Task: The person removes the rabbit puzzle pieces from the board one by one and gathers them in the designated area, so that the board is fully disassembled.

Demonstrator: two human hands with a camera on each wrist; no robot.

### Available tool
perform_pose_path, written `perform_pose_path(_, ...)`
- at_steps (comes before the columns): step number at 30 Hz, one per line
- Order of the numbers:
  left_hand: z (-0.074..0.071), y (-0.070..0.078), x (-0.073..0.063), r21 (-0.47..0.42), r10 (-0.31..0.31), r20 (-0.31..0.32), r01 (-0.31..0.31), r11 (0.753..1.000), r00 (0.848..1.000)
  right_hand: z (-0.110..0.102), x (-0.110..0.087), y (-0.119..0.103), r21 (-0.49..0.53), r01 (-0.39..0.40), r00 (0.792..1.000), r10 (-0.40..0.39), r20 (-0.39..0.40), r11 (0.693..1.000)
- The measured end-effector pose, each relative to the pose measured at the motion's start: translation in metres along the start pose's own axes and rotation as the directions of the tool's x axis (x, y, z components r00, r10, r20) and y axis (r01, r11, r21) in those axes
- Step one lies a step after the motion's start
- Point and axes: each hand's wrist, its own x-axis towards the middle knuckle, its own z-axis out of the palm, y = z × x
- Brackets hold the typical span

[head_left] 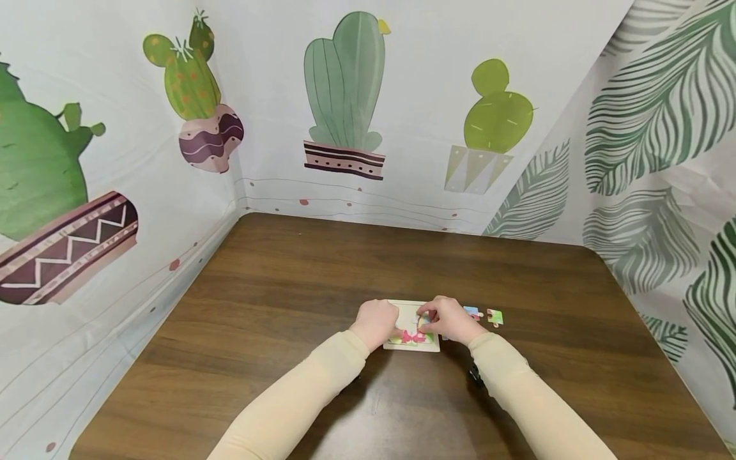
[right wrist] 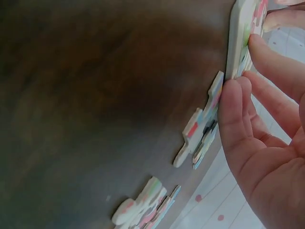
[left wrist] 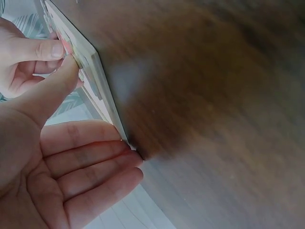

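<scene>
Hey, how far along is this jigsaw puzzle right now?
Partly done: pink and green pieces already line the near side of the tray. In hand: the right hand is at the tray's right side, its fingers on the puzzle, while the left hand touches the left side. Left to do: bare tray floor shows, and loose pieces lie on the table.

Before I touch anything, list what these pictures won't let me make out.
Head view: parts of the tray, covered by the left hand and right hand.
Head view: fine print on the loose pieces, too small.
Right wrist view: the lowest pieces, cut off by the bottom edge.
Left wrist view: the table, its grain blurred.
</scene>
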Motion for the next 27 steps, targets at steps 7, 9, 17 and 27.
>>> perform_pose_path(7, 0.0016, -0.0007, -0.0001, -0.016, -0.006, 0.003, 0.006, 1.000, 1.000, 0.0021, 0.0015, -0.0025, -0.015, -0.024, 1.000, 0.024, 0.004, 1.000)
perform_pose_path(9, 0.0025, -0.0006, 0.0005, -0.023, -0.009, 0.011, 0.010, 1.000, 1.000, 0.0021, 0.0021, -0.0036, -0.024, -0.038, 0.999, 0.038, 0.000, 0.999)
perform_pose_path(17, 0.0013, 0.0000, -0.0001, -0.041, -0.010, 0.013, 0.011, 0.999, 1.000, 0.0019, 0.0022, -0.0058, -0.001, -0.054, 0.998, 0.054, -0.013, 0.999)
perform_pose_path(27, 0.0004, 0.0001, 0.0010, -0.071, -0.023, 0.044, 0.026, 0.997, 0.999, 0.0032, 0.0007, -0.0053, 0.044, 0.016, 0.999, -0.018, 0.028, 0.999)
